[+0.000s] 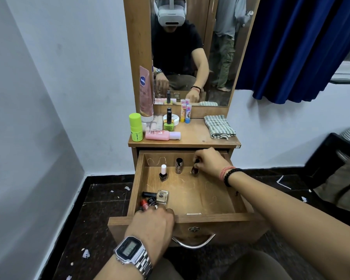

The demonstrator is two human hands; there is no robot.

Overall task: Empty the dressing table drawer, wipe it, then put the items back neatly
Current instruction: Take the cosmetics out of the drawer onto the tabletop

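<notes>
Drawer (210,216) open; right hand (208,161) pinches bottle (194,170) at its back wall.

We see the drawer (190,216) pulled open below the table (192,136). At its 1 o'clock corner our right hand (209,161) pinches the cap of a dark nail polish bottle (194,170) standing upright. Beside it, toward 12 o'clock, stand a brown bottle (179,165) and a white-capped bottle (163,173). At 7 o'clock our left hand (153,221) reaches over the drawer's front edge, its grip curled on something among a cluster of lying bottles (156,198). On the table, a folded checked cloth (218,126) lies at 2 o'clock.
</notes>
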